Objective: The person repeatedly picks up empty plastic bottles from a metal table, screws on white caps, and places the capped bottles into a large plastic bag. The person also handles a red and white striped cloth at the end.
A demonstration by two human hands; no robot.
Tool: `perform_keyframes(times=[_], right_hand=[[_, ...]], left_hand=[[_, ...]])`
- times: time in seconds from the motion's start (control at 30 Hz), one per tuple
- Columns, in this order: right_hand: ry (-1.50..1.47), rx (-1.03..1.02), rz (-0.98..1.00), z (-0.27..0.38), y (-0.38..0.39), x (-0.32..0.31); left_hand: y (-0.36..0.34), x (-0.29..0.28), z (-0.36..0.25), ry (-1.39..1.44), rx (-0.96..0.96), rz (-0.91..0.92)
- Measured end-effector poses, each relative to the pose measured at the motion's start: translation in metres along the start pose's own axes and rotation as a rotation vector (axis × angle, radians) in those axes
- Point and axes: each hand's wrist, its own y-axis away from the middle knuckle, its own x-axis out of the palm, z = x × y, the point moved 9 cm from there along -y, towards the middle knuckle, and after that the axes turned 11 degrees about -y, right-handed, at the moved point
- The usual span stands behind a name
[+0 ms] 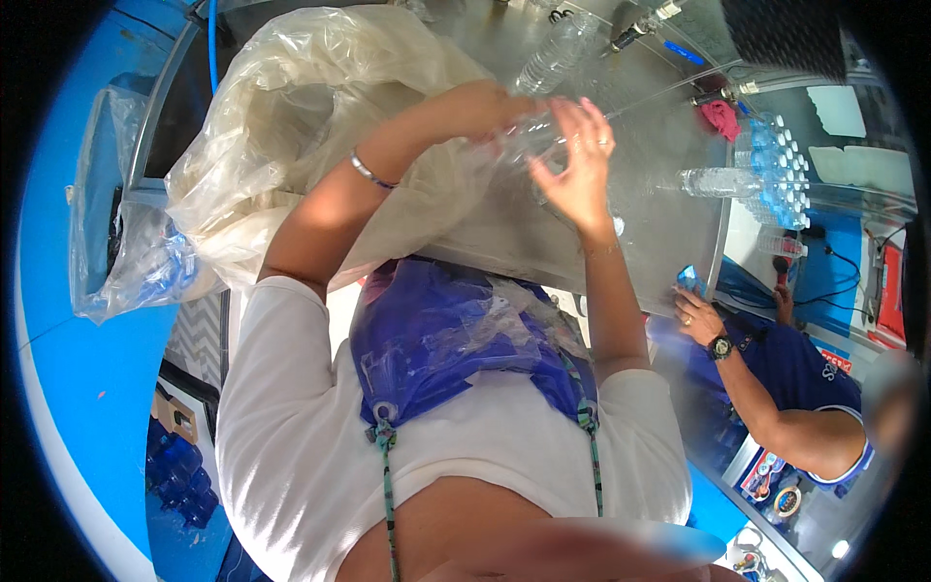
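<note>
My left hand (490,112), blurred by motion, grips a clear plastic bottle (524,136) above the steel worktop. My right hand (580,165) is at the bottle's right end with thumb and fingers spread; whether it touches the bottle is unclear. A large translucent plastic bag (262,116) lies bunched on the worktop (465,223) to the left, under my left forearm. Another clear bottle (553,58) lies beyond my hands. A blue apron with clear plastic over it (436,339) covers my front.
Capped bottles (771,175) stand grouped at the right, near a pink cloth (720,119) and metal fittings (635,34). A co-worker's hand (698,320) holds a small blue item (690,278) at the lower right. Blue jugs (179,475) sit low at the left.
</note>
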Motion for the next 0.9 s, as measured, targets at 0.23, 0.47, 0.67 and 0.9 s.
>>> perform_keyframes(times=[0.23,0.47,0.67,0.9], right_hand=[[-0.547,0.482,-0.534,-0.177,0.028,-0.022],[-0.338,0.416,-0.529,-0.175,0.018,-0.04],[-0.349,0.411,-0.252,-0.159,-0.038,-0.082],[-0.451,0.356,-0.288,-0.159,-0.044,-0.102]], left_hand=[[0.012,-0.04,-0.002,-0.805,0.087,-0.414],[0.053,-0.046,0.106,-0.816,-0.313,-0.441],[0.044,0.013,0.102,-0.733,-0.107,-0.491],[0.078,-0.043,0.093,-0.613,0.005,-0.537]])
